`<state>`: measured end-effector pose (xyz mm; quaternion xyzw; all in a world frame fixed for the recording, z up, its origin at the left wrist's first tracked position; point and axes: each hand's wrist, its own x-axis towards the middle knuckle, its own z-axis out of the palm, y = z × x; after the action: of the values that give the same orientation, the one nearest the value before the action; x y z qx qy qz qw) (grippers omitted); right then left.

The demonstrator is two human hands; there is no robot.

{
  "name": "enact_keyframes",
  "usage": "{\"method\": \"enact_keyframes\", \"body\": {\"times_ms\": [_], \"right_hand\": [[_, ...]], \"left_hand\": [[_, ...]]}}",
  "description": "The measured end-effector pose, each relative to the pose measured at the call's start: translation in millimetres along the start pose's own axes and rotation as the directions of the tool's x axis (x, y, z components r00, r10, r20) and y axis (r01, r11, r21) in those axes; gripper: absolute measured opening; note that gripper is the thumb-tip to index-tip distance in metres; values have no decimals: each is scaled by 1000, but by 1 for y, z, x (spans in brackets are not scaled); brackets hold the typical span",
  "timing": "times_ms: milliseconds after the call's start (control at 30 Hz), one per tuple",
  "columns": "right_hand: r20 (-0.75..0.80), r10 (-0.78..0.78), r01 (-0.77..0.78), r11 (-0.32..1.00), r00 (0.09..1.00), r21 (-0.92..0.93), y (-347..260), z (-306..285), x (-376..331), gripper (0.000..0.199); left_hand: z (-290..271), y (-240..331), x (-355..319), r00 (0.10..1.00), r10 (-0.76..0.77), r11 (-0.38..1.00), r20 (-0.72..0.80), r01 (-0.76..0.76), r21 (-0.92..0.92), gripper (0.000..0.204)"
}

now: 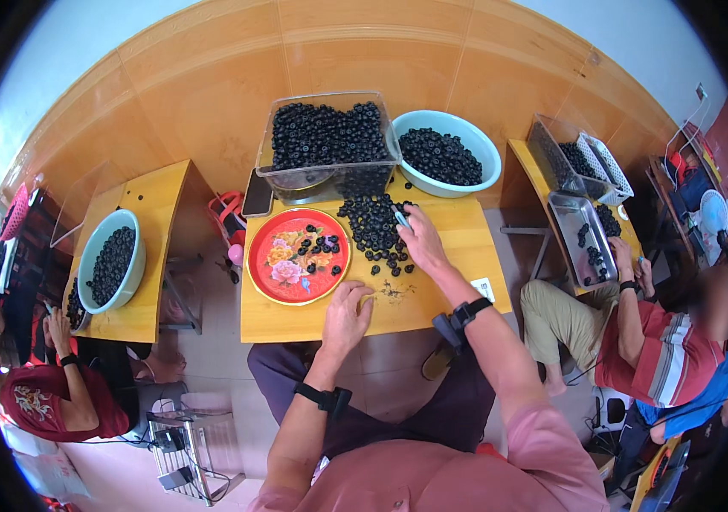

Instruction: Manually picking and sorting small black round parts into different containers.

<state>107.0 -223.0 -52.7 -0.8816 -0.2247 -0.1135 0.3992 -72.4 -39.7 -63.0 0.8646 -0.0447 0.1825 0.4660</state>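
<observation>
Your right hand (419, 241) reaches into the loose pile of dark round fruits (377, 230) on the wooden worktop (458, 282), fingers closed around a small pale tool (400, 217) whose tip sits among them. Your left hand (347, 317) rests near the worktop's front edge, just right of the round red tray (270, 282), fingers curled loosely together; you cannot tell whether it holds anything.

The red tray has a flower pattern and carries a scatter of the fruits. Behind it a clear plastic box (327, 175), heaped with fruits, stands at the back edge, and a pale blue basin (483, 158), also full, sits just beside it on the right. A dark phone (257, 193) lies at the back left corner. A small white label (483, 288) lies near the front right corner.

The open wood is the strip along the front edge and the right side past the pile. To your left, a second worktop (150, 256) holds another pale blue basin (95, 247); to your right, a person in a striped shirt (662, 354) works at a metal tray (573, 243).
</observation>
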Motion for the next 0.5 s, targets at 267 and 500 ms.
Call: {"method": "enact_keyframes", "body": {"times_ms": [267,500], "right_hand": [[271,-32,60,994,962,-96,40,-10,55,34],[315,186,-270,930,931,249,25,-4,29,37]], "left_hand": [[7,-2,-1,999,40,999,-29,-41,-23,17],[7,-5,1,995,82,997,-54,-82,-5,15]]}}
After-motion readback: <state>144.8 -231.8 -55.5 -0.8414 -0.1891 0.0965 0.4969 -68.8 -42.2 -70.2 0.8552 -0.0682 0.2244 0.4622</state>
